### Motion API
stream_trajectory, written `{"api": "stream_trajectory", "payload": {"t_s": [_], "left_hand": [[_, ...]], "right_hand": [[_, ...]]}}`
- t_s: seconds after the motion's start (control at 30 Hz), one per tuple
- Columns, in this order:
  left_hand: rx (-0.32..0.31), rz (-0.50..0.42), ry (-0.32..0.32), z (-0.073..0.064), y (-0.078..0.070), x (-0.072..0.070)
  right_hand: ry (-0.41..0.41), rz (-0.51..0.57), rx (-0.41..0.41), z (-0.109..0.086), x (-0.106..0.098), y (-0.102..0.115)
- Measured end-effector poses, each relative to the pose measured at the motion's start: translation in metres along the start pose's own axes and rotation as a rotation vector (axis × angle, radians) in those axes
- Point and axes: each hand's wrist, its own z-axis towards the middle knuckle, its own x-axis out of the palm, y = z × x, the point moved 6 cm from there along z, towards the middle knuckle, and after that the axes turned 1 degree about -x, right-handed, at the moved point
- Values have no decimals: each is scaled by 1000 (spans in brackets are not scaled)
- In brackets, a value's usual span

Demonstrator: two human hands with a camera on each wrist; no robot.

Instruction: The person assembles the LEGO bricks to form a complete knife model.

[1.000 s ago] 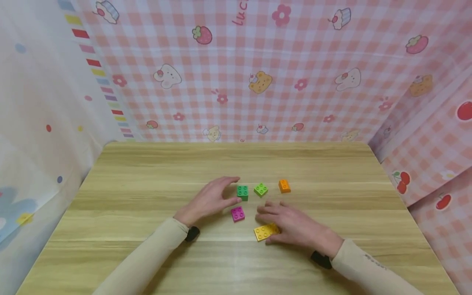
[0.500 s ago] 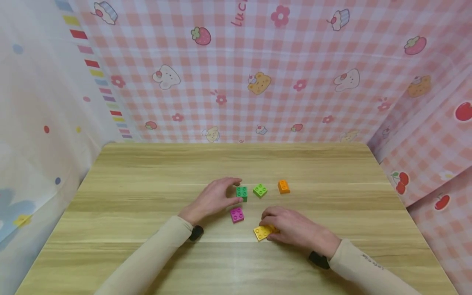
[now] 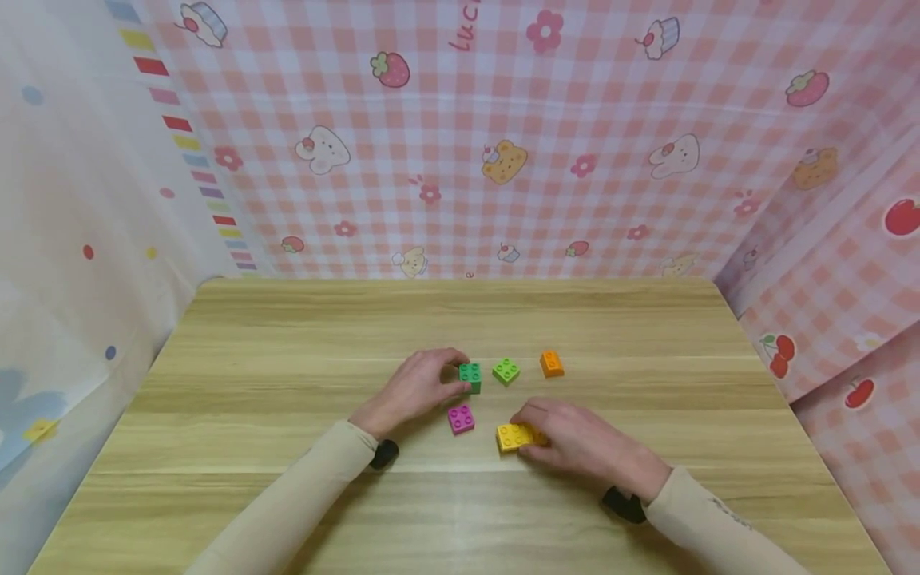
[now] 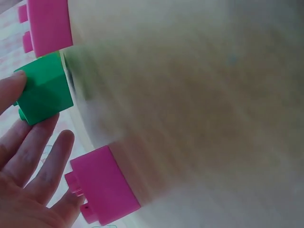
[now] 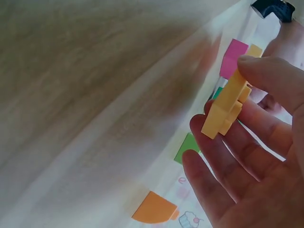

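In the head view my left hand (image 3: 417, 387) pinches a dark green building brick (image 3: 470, 377) between thumb and fingers; the left wrist view shows the same green brick (image 4: 46, 88). My right hand (image 3: 582, 435) grips one end of a yellow eight-stud brick (image 3: 512, 437), which looks slightly raised from the table. Thumb and fingertips hold that yellow brick (image 5: 225, 104) in the right wrist view. A magenta brick (image 3: 461, 419) lies near my left thumb. Another pink brick (image 4: 104, 187) is by my left little finger, hidden from the head view.
Beyond the hands, a light green brick (image 3: 506, 371) and a small orange brick (image 3: 552, 364) lie on the wooden table (image 3: 302, 319). A pink checked cloth (image 3: 460, 120) hangs behind the far edge, with more cloth at both sides.
The right hand has closed its fingers on the yellow brick and moved it slightly up and away from the table's front. The left fingers have drawn in onto the green brick.
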Motion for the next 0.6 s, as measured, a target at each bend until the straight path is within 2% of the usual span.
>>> {"api": "stream_trajectory", "payload": {"t_s": [0.27, 0.6], "left_hand": [[-28, -63, -49, -12, 0, -5], [41, -155, -97, -33, -12, -9]], "right_hand": [[-57, 25, 84, -4, -9, -8], [-153, 9, 117, -6, -20, -15]]}}
